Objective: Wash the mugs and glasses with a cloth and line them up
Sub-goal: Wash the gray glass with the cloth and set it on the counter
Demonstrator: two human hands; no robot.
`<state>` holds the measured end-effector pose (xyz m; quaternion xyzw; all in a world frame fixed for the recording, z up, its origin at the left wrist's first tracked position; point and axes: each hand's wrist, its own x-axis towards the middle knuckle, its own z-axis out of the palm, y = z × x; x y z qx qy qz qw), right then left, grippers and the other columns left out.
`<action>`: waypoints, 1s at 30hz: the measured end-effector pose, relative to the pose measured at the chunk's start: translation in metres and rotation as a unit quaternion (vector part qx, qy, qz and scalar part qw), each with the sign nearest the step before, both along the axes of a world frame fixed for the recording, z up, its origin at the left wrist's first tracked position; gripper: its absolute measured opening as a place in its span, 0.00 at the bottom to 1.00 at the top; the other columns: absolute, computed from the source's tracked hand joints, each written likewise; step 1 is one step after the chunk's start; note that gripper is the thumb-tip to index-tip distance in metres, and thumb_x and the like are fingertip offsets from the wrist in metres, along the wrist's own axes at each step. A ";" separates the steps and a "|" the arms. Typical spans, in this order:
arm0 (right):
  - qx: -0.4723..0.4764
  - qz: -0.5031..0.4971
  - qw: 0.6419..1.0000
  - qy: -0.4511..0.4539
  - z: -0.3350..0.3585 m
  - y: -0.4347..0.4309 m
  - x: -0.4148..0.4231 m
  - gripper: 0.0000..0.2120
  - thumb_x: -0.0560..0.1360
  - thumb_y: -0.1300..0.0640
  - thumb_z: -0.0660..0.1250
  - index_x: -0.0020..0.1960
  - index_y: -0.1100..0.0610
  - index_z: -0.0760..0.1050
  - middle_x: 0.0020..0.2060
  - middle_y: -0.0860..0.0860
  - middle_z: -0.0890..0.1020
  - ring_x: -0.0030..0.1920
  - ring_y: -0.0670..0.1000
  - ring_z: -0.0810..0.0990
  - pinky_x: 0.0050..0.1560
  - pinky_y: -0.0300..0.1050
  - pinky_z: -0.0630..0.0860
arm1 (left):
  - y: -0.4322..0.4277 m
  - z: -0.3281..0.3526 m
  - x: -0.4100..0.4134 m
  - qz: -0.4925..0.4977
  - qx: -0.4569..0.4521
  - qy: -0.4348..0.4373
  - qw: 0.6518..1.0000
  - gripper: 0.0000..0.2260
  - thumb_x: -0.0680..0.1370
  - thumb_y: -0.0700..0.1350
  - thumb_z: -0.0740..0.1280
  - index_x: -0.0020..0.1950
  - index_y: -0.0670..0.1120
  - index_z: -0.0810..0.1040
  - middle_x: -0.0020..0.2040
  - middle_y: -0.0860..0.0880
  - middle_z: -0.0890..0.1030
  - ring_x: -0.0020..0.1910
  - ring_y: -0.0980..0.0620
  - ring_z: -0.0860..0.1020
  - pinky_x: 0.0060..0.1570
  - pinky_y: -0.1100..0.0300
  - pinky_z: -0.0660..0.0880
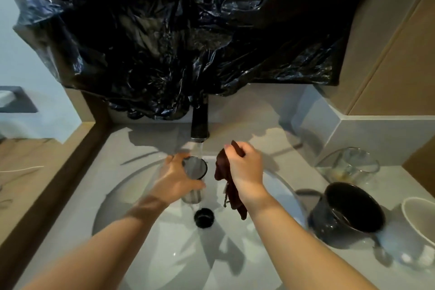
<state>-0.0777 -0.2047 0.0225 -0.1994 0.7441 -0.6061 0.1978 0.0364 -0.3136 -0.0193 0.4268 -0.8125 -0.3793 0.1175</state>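
My left hand [175, 178] grips a clear drinking glass [195, 169] upright over the white sink [117, 200], right under the running black tap [199, 122]; water streams into the glass. To its right, my right hand [246, 167] holds a dark brown cloth [222, 172] that hangs down beside the glass, apart from it. On the counter at the right stand a dark mug [346, 212], a clear glass mug [350, 165] behind it, and a white mug [419, 219] cut off by the frame edge.
The black drain [204, 217] sits at the basin's middle. Crumpled black plastic sheeting [188, 30] covers the wall above the tap. A beige tiled wall [388, 54] rises at the right; a brown ledge [47, 172] runs along the left of the counter.
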 end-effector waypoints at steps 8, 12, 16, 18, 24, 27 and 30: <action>0.034 -0.034 0.999 -0.007 -0.026 -0.003 -0.010 0.10 0.76 0.54 0.66 0.37 0.55 0.73 0.33 0.54 0.81 0.37 0.54 0.81 0.40 0.44 0.76 | -0.002 -0.001 -0.019 -0.043 0.112 0.064 0.991 0.43 0.63 0.42 0.80 0.72 0.47 0.61 0.60 0.47 0.73 0.58 0.48 0.74 0.60 0.53 0.73; 0.034 -0.058 0.998 -0.011 -0.040 -0.002 -0.019 0.11 0.75 0.53 0.67 0.35 0.52 0.72 0.33 0.52 0.79 0.39 0.56 0.78 0.46 0.50 0.75 | -0.003 -0.015 -0.021 0.005 0.247 0.137 0.959 0.38 0.64 0.39 0.79 0.69 0.45 0.64 0.57 0.46 0.77 0.56 0.47 0.77 0.61 0.51 0.72; 0.025 -0.069 0.997 -0.018 -0.046 0.005 -0.025 0.10 0.76 0.54 0.67 0.36 0.52 0.73 0.32 0.48 0.78 0.38 0.51 0.77 0.43 0.45 0.72 | 0.003 -0.025 -0.024 0.109 0.409 0.241 0.873 0.17 0.72 0.39 0.71 0.59 0.43 0.75 0.47 0.45 0.79 0.44 0.48 0.77 0.50 0.53 0.73; 0.027 -0.071 0.997 -0.030 -0.051 0.006 -0.025 0.11 0.75 0.53 0.67 0.35 0.52 0.72 0.31 0.49 0.78 0.35 0.51 0.76 0.40 0.44 0.72 | 0.005 -0.030 -0.020 0.134 0.485 0.257 0.825 0.14 0.71 0.47 0.69 0.55 0.45 0.77 0.50 0.41 0.80 0.50 0.41 0.78 0.55 0.46 0.74; 0.060 -0.064 0.992 -0.092 -0.067 0.008 -0.019 0.11 0.73 0.48 0.65 0.36 0.52 0.73 0.30 0.55 0.81 0.30 0.56 0.80 0.42 0.53 0.80 | 0.012 -0.043 -0.005 0.121 0.561 0.242 0.783 0.21 0.76 0.59 0.62 0.59 0.44 0.76 0.49 0.39 0.78 0.43 0.42 0.78 0.44 0.49 0.77; 0.066 -0.063 0.990 -0.110 -0.073 0.011 -0.017 0.11 0.74 0.49 0.64 0.38 0.55 0.73 0.26 0.53 0.81 0.30 0.56 0.80 0.41 0.52 0.79 | 0.011 -0.045 0.005 0.122 0.605 0.229 0.753 0.24 0.74 0.58 0.62 0.59 0.40 0.74 0.43 0.39 0.78 0.35 0.44 0.79 0.35 0.53 0.79; 0.067 -0.063 0.987 -0.130 -0.075 0.013 -0.014 0.13 0.72 0.47 0.63 0.39 0.56 0.74 0.29 0.58 0.82 0.32 0.61 0.81 0.41 0.59 0.80 | 0.007 -0.046 0.008 0.143 0.623 0.200 0.743 0.24 0.75 0.59 0.62 0.58 0.39 0.75 0.39 0.39 0.79 0.31 0.45 0.79 0.31 0.54 0.79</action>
